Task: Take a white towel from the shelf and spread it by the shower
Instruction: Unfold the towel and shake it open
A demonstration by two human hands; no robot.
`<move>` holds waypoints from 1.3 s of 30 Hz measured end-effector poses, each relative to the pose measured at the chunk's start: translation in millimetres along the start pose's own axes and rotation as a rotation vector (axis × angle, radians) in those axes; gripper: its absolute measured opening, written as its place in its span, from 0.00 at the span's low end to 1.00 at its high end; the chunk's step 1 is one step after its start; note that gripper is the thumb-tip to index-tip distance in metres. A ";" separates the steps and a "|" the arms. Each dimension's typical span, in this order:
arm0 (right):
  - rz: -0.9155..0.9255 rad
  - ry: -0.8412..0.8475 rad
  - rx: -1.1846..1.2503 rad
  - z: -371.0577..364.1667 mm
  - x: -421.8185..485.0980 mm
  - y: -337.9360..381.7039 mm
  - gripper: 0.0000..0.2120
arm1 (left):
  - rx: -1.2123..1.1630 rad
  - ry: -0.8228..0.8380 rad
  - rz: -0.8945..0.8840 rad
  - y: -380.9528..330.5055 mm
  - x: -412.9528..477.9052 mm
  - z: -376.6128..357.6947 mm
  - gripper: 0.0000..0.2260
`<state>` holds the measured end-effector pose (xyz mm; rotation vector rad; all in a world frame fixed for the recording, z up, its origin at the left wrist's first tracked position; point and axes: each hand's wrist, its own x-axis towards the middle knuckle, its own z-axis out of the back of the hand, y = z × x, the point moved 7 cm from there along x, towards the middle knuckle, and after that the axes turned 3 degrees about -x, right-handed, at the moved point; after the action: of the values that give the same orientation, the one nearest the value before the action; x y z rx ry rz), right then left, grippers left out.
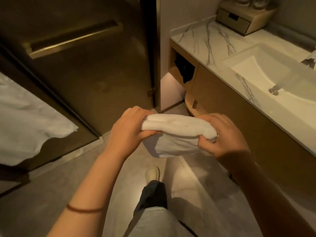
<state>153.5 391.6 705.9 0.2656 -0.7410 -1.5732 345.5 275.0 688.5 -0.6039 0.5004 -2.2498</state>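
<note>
White towel (pixel 177 127) lies nine-to-three, left hand (pixel 126 129) and right hand (pixel 224 135) each clamped on an end; shower door (pixel 85 74) at eleven o'clock.

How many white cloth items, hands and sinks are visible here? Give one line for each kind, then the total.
White cloth items: 2, the held towel and a cloth at left
Hands: 2, left hand, right hand
Sinks: 1, sink
Total: 5
</note>
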 end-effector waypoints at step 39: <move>0.009 0.110 0.120 15.8 -493.4 246.9 0.23 | -0.290 -0.287 0.250 -188.2 -550.1 110.1 0.17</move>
<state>421.7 872.7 740.0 0.4328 -0.7502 -1.4952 640.1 786.8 727.6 -0.9411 0.7179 -1.8314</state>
